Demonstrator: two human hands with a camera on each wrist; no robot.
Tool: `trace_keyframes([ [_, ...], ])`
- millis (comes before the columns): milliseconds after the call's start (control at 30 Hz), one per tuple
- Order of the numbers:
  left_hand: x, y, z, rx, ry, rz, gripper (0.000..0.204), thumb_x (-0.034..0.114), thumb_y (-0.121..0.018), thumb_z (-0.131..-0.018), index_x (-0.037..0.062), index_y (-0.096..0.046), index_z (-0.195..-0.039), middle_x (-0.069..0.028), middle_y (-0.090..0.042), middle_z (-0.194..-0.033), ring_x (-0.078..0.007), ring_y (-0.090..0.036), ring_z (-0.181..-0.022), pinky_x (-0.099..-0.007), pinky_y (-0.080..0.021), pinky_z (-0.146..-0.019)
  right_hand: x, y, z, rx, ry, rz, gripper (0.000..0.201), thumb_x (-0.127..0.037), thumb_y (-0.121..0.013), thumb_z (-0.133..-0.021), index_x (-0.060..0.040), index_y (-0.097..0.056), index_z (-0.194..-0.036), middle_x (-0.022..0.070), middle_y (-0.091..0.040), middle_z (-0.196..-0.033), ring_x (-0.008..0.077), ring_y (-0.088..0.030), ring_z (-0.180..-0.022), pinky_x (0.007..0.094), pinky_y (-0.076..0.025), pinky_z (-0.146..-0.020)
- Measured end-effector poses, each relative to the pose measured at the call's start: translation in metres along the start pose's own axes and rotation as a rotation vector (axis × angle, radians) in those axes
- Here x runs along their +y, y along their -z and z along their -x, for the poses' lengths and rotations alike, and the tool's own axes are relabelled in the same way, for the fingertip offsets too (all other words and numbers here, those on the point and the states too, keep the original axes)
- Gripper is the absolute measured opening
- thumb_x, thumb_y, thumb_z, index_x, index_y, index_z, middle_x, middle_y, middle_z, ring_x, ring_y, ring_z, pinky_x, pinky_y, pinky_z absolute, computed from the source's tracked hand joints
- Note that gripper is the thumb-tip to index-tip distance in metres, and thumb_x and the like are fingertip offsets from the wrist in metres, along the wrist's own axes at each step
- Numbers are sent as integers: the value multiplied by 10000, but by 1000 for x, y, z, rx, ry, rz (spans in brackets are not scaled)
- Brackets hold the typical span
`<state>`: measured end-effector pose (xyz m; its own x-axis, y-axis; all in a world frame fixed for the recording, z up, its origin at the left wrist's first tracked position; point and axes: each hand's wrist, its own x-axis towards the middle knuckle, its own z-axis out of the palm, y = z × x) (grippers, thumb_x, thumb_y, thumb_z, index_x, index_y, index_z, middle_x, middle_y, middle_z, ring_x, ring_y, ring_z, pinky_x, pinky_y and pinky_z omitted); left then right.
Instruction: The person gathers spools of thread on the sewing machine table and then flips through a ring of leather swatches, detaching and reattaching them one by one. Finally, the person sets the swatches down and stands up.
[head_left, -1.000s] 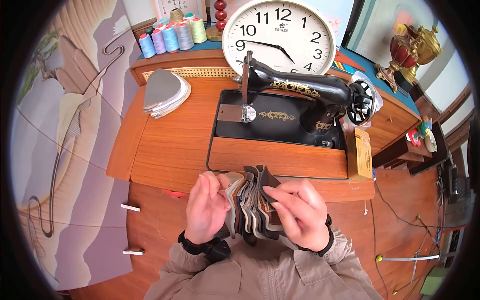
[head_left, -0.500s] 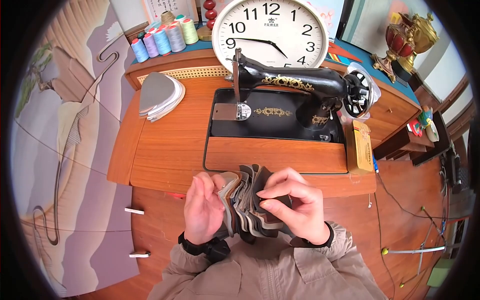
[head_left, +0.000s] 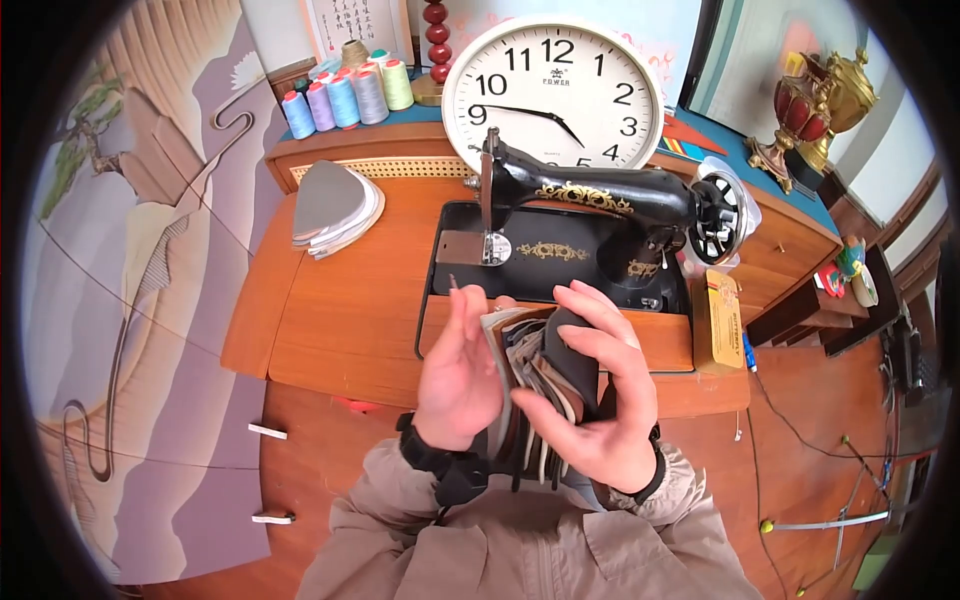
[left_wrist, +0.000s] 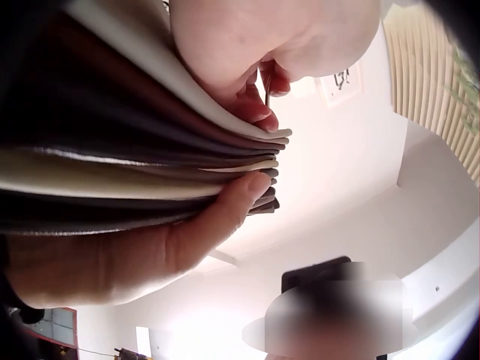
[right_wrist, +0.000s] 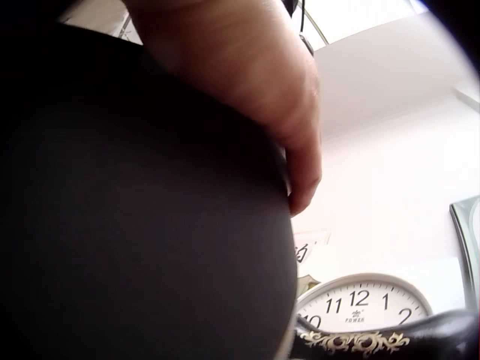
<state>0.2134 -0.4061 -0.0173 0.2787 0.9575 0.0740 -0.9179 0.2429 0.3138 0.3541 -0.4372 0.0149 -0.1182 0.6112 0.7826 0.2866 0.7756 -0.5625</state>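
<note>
A thick stack of thin, leather-like pieces (head_left: 522, 345) in grey, brown, black and cream stands on edge between both hands, over the table's front edge. My left hand (head_left: 462, 385) holds its left side. A thin metal needle-like piece (left_wrist: 267, 91) sticks out from between the left fingertips. The right hand (head_left: 612, 405) grips the right side, its fingers spread over the dark outer piece (right_wrist: 150, 217) and its thumb pressing the near edges. In the left wrist view that thumb (left_wrist: 251, 187) lies along the layered edges. Part of the left fingers is hidden behind the stack.
A black sewing machine (head_left: 590, 190) stands on the wooden table (head_left: 345, 300), with a yellow tin (head_left: 718, 320) at its right. Curved grey and white pieces (head_left: 335, 205) lie at the left. Behind are thread spools (head_left: 342, 100) and a clock (head_left: 555, 75); a painted screen (head_left: 180, 400) stands left.
Both hands have lifted the stack forward, toward the sewing machine. The right fingers went from pinching single dark pieces to spreading over the outer one. The left hand shifted right.
</note>
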Motion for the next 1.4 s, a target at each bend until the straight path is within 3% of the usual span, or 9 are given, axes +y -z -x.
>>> trace_keyframes([
  [200, -14, 35, -7, 7, -4, 44, 345, 389, -318, -1054, 123, -467, -893, -9, -568, -882, -84, -500, -730, -250, -465, -726, 19, -9, 12, 15, 5, 94, 469, -21, -797, -664, 2, -590, -1085, 245, -586, -1211, 416, -559, -1153, 527, -430, -997],
  [267, -12, 30, -5, 239, 52, -45, 339, 396, -324, -1051, 123, -499, -954, -7, -587, -919, -113, -561, -844, -284, -469, -807, 20, -10, 15, -5, -15, 235, 477, -33, -804, -665, -6, -589, -1091, 222, -590, -1227, 425, -559, -1150, 504, -447, -966],
  [300, -12, 34, -5, 243, 49, -44, 339, 396, -324, -1051, 123, -499, -954, -7, -587, -919, -113, -561, -844, -284, -469, -807, 21, -12, 17, -8, -15, 232, 477, -33, -804, -665, -6, -589, -1091, 222, -590, -1227, 425, -559, -1150, 504, -447, -966],
  [400, -7, 45, -3, 109, 31, -137, 344, 400, -336, -1048, 119, -522, -978, -9, -598, -943, -144, -585, -946, -320, -458, -873, 24, -14, 20, -26, -13, 271, 498, -52, -815, -665, -16, -581, -1102, 208, -591, -1239, 432, -558, -1148, 491, -448, -949],
  [700, 5, 55, 3, 145, 13, -268, 349, 369, -357, -1052, 96, -532, -921, 7, -527, -787, -107, -513, -743, -272, -430, -701, 25, -13, 22, -66, -47, 276, 499, -81, -829, -660, -26, -572, -1084, 185, -610, -1217, 432, -550, -1160, 488, -440, -949],
  [933, -1, 55, 7, 124, 5, -156, 347, 367, -350, -1052, 102, -508, -892, -14, -582, -883, -132, -570, -843, -309, -466, -781, 24, -7, 16, -75, -131, 121, 330, -123, -826, -702, -31, -634, -955, 157, -649, -1153, 379, -562, -1147, 456, -439, -965],
  [1267, -12, 68, 9, -85, 84, 146, 350, 392, -352, -1042, 94, -513, -956, -74, -637, -1063, -187, -601, -1034, -370, -475, -929, 22, -14, 19, -76, -415, -195, 457, -60, -826, -696, -42, -587, -1086, 106, -648, -1102, 301, -541, -1141, 411, -417, -980],
  [1400, -11, 69, 9, -16, 92, 131, 350, 393, -352, -1042, 95, -513, -955, -65, -634, -1044, -183, -601, -1014, -362, -477, -913, 24, -14, 19, -82, -473, -266, 469, -47, -828, -690, -43, -583, -1090, 109, -645, -1077, 291, -544, -1125, 402, -417, -976],
])
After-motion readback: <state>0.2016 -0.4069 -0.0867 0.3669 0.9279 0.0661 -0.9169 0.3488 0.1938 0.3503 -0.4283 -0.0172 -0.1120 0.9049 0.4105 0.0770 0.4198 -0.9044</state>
